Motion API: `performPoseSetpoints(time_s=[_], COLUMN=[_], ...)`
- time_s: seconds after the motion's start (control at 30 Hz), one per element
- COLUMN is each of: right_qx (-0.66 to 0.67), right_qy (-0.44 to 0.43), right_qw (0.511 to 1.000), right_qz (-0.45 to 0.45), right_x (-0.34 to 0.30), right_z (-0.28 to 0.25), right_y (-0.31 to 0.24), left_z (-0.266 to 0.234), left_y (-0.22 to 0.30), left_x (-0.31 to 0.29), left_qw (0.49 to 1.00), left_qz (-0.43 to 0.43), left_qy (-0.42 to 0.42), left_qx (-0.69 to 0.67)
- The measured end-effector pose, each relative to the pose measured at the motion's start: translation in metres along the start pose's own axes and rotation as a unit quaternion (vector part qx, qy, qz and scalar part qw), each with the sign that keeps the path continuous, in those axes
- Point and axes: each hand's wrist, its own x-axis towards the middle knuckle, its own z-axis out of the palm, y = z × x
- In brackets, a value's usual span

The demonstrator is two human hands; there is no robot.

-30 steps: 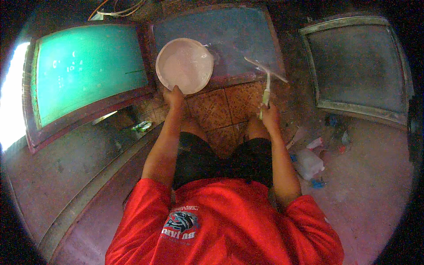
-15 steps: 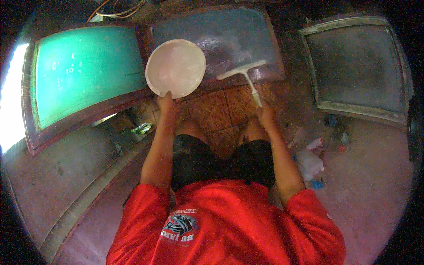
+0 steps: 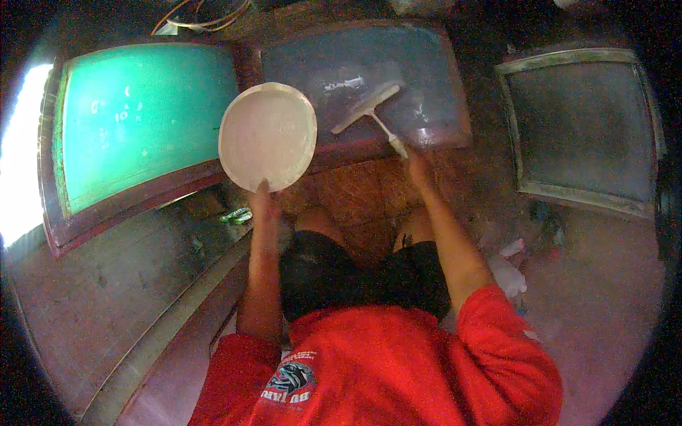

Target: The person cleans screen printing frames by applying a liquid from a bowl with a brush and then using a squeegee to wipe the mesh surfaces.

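A pale round basin (image 3: 268,135) is gripped at its near rim by my left hand (image 3: 265,201), the thumb lying over the edge. The basin overlaps the gap between the green screen and the dark one. In my right hand (image 3: 419,170) is a white T-shaped squeegee (image 3: 383,128), held by its handle. Its blade slants over the dark framed screen (image 3: 433,78), which carries whitish wet smears; whether the blade touches the surface I cannot tell. Both hands are closed on what they hold.
At the left, a bright green framed screen (image 3: 163,92) leans beside a lit opening. Another grey framed screen (image 3: 582,121) stands at the right. Crumpled plastic litter (image 3: 506,273) lies on the floor to the right, and a green wrapper (image 3: 236,216) at the left. Coiled cable (image 3: 213,25) hangs at the back.
The basin has moved nearer to me and slightly left. The squeegee has shifted left, and its blade has tilted more steeply over the dark screen. The whole view has shifted slightly.
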Motion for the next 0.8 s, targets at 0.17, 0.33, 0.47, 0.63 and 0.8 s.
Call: performPoseSetpoints(time_s=[0.17, 0.33, 0.47, 0.63, 0.8], right_qx=[-0.011, 0.031, -0.065, -0.151, -0.196], right_qy=[0.029, -0.040, -0.086, -0.027, -0.058], right_qw=[0.991, 0.995, 0.989, 0.979, 0.968], right_qz=[-0.132, -0.089, -0.096, -0.132, -0.146], right_x=[0.034, 0.103, 0.132, 0.152, 0.210], right_z=[-0.006, 0.006, 0.003, -0.029, -0.046], right_y=[-0.052, -0.089, -0.127, -0.160, -0.125], left_z=[-0.039, -0.049, -0.057, -0.070, -0.048], left_y=[-0.024, -0.026, -0.042, -0.044, -0.032], left_x=[-0.010, -0.033, -0.035, -0.032, -0.047], left_qw=[0.988, 0.962, 0.983, 0.987, 0.998], left_qz=[0.127, 0.158, 0.132, 0.033, -0.038], left_qy=[-0.021, -0.057, -0.023, 0.002, 0.055], left_qx=[0.091, 0.217, 0.125, 0.155, -0.020])
